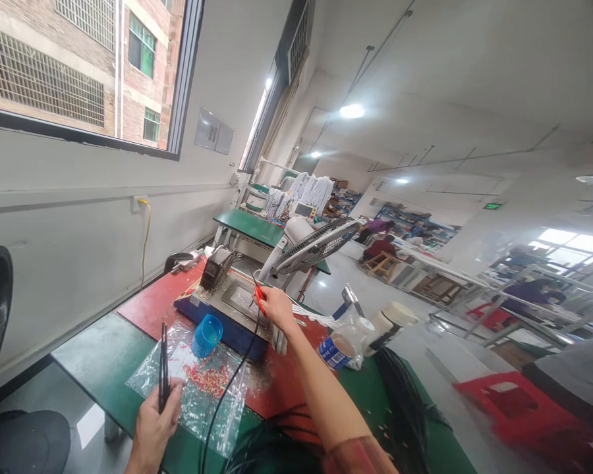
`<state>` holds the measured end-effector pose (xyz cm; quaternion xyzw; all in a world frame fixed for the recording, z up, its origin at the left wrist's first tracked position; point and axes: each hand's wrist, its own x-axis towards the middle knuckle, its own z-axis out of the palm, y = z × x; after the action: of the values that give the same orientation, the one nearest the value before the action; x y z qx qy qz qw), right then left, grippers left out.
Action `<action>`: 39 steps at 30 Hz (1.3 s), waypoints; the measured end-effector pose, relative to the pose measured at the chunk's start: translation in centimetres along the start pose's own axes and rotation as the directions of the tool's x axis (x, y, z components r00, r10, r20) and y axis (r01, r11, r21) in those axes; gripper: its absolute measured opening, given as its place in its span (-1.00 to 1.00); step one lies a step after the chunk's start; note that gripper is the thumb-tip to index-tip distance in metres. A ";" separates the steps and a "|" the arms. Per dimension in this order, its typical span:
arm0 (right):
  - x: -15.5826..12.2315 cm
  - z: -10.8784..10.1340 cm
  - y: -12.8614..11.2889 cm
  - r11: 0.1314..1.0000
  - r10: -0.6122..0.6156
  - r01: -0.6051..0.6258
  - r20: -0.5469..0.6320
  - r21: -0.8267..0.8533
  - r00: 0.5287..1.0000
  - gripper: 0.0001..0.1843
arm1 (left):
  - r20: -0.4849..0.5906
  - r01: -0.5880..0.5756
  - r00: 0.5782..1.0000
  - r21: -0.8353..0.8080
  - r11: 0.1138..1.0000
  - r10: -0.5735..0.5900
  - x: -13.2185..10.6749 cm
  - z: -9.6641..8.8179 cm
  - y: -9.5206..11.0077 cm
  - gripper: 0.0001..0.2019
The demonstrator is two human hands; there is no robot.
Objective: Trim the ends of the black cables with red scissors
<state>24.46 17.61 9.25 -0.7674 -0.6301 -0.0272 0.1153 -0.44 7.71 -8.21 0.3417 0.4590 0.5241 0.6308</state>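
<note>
At the lower left, my left hand (155, 421) is closed around several black cables (164, 359) standing upright, their thin ends stripped at the top. My right hand (275, 308) grips a red-handled tool (259, 299) with a narrow dark tip pointing up; its exact kind is not clear. Below it runs a black cord (237, 372), curving down to the table; where it ends at the hand is hidden. Under the right hand sits a blue machine (197, 309) with a metal top. A blue cup (207, 334) stands between my hands, beside small red and yellow bits (208, 380) on a clear plastic bag (227, 421).
To the right stand a blue-labelled bottle (337, 351) and a cream bottle (393, 322). Black cable bundles (405, 401) lie on the near table. Behind the machine is a fan (321, 247). A red stool (518, 401) is at right, and people sit farther back.
</note>
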 end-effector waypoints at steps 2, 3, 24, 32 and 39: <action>0.0 0.0 0.0 1.000 0.001 -0.001 0.001 0.000 1.000 -0.81 | -0.001 -0.002 1.000 0.006 1.000 0.002 0.0 0.1 0.1 -0.53; 0.0 0.0 0.0 1.000 0.000 0.000 0.000 0.001 1.000 -0.81 | -0.005 -0.004 1.000 0.011 1.000 0.004 0.0 0.1 0.2 -0.53; -0.2 0.0 1.2 0.991 0.016 -0.011 -0.036 0.136 0.999 -0.80 | -0.006 -0.031 1.000 0.036 0.999 0.031 0.2 -0.2 -0.4 -0.51; -0.3 1.2 2.1 0.965 0.058 -0.027 -0.109 0.262 0.992 -0.69 | -0.039 -0.014 0.999 0.043 0.999 0.015 0.1 0.0 0.0 -0.48; -0.6 2.6 2.8 0.933 0.110 -0.050 -0.152 0.356 0.982 -0.57 | -0.036 -0.016 0.999 0.024 1.000 0.016 0.0 0.2 0.1 -0.50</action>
<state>26.83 17.09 6.17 -0.7545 -0.5809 0.0252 0.3044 -0.33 7.73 -8.07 0.3431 0.4738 0.5299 0.6140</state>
